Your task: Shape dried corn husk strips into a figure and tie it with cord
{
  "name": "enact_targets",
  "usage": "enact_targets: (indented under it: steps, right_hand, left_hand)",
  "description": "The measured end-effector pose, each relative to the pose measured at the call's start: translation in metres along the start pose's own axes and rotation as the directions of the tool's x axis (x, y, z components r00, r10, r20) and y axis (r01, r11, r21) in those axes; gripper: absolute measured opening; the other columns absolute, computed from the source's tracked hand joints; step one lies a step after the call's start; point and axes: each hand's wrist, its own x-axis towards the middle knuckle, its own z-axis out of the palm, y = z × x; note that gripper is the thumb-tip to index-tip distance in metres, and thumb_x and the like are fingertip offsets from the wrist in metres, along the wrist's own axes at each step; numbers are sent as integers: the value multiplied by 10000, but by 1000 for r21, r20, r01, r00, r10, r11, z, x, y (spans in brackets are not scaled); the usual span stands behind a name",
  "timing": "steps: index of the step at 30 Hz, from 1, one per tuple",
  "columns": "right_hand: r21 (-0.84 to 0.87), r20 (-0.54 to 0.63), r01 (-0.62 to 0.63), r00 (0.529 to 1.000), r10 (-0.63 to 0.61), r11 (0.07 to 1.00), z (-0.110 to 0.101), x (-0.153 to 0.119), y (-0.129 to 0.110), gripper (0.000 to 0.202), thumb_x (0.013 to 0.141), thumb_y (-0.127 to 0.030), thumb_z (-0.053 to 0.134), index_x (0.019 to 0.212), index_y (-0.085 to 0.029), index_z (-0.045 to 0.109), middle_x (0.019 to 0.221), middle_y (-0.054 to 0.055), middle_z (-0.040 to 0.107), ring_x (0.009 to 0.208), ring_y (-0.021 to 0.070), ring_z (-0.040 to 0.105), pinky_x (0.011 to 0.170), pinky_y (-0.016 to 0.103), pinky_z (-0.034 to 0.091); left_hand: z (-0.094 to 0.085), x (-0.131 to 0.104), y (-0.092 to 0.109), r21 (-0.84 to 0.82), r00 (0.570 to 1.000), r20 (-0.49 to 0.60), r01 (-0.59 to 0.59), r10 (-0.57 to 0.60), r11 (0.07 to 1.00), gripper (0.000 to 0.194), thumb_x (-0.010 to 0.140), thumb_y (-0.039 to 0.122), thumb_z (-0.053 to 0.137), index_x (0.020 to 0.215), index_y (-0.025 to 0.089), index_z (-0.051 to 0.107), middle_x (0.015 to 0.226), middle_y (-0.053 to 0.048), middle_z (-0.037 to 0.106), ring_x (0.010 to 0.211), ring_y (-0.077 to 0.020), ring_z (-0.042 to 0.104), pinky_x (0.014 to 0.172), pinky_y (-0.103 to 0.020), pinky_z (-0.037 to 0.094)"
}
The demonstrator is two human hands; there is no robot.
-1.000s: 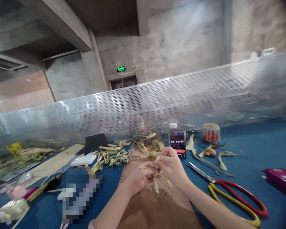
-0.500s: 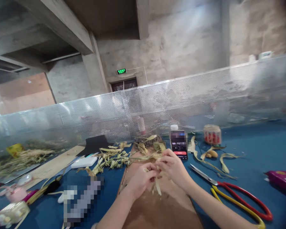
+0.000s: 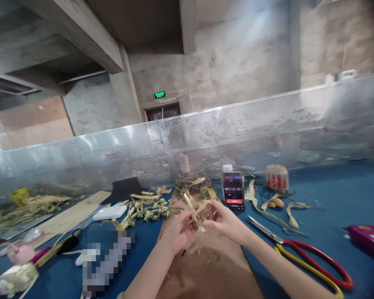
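Over the brown board [image 3: 212, 270], both hands meet around a pale dried leaf strip [image 3: 200, 226]. My left hand [image 3: 181, 233] has its fingers curled on the strip's left side, closed on it. My right hand [image 3: 226, 222] is at the other side, fingers bent round the strip and thumb pointing left. One pale end of the strip sticks up above my left fingers, another hangs between the hands. Dried leaves [image 3: 209, 192] lie at the board's far end, just beyond the hands.
Red-and-yellow scissors [image 3: 319, 259] lie at the right, near a purple tool [image 3: 367, 236]. A phone [image 3: 233, 191] stands upright behind the hands, left of a jar [image 3: 276, 177]. Small dried bundles [image 3: 149, 207] and a white case [image 3: 110, 212] lie left. A perforated metal screen [image 3: 205, 141] runs behind.
The hands have moved slightly apart, and the fingers have shifted on the strip. One pale end now points upward, where before a piece hung lower.
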Motion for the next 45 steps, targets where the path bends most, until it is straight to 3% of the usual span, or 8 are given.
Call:
enact_targets:
  steps: [7,12,16,26,30,39,42,45]
  right_hand:
    - [-169,160,202,971,-175,965,7,-4,14,1022,427,-414,814,1303,-227,322,1230,101,373,1058,252,427,879,344,395]
    - [-164,41,107,994,-101,981,10,-3,7,571,706,-341,660,1230,-240,457,1063,75,504,869,187,515,767,315,446]
    - [-171,32,100,995,-96,980,8,-1,-2,370,714,-359,653,1066,-252,611,959,49,562,851,188,526,753,308,445]
    - [114,65,-60,996,53,992,18,-2,9,379,693,-358,669,1028,-190,613,818,24,651,693,163,570,628,273,459]
    - [271,66,-87,995,71,959,19,-3,5,297,686,-388,667,872,-159,626,755,16,630,675,152,570,629,263,458]
    - [392,45,-174,984,171,903,19,-1,-4,270,668,-390,687,704,-146,577,532,-56,493,422,46,384,401,172,290]
    - [499,31,-211,974,226,841,17,0,-2,283,668,-404,683,702,-150,562,489,-78,427,385,32,311,372,167,227]
    - [683,98,-298,942,320,668,10,1,0,292,658,-392,697,693,-150,537,479,-95,349,382,19,239,363,154,175]
  left_hand:
    - [3,-3,-1,-117,989,-36,140,-145,983,202,752,167,606,940,96,614,759,-47,671,662,-112,619,642,-215,491]
    - [14,-10,-6,38,998,56,40,-42,998,77,708,177,649,753,121,624,689,-17,615,568,-79,553,576,-190,458]
    - [17,-13,-7,110,996,90,-37,27,993,96,684,182,663,642,142,587,628,22,553,503,-56,474,586,-208,444]
    - [16,-14,-6,196,997,71,-55,41,979,137,673,212,663,624,146,553,612,14,544,524,-82,486,581,-232,422]
    - [14,-14,-8,242,997,74,-25,7,970,119,701,225,630,624,163,564,566,13,549,537,-103,524,588,-233,411]
    - [14,-13,-4,198,993,113,1,-24,980,157,759,287,584,795,145,643,655,-21,619,607,-135,596,597,-240,436]
    - [15,-16,0,124,988,146,31,-50,992,239,787,314,547,890,123,649,738,-54,652,653,-148,617,643,-255,458]
    - [17,-22,5,124,971,235,10,-39,992,262,764,246,586,978,101,632,868,-100,666,771,-175,632,749,-280,460]
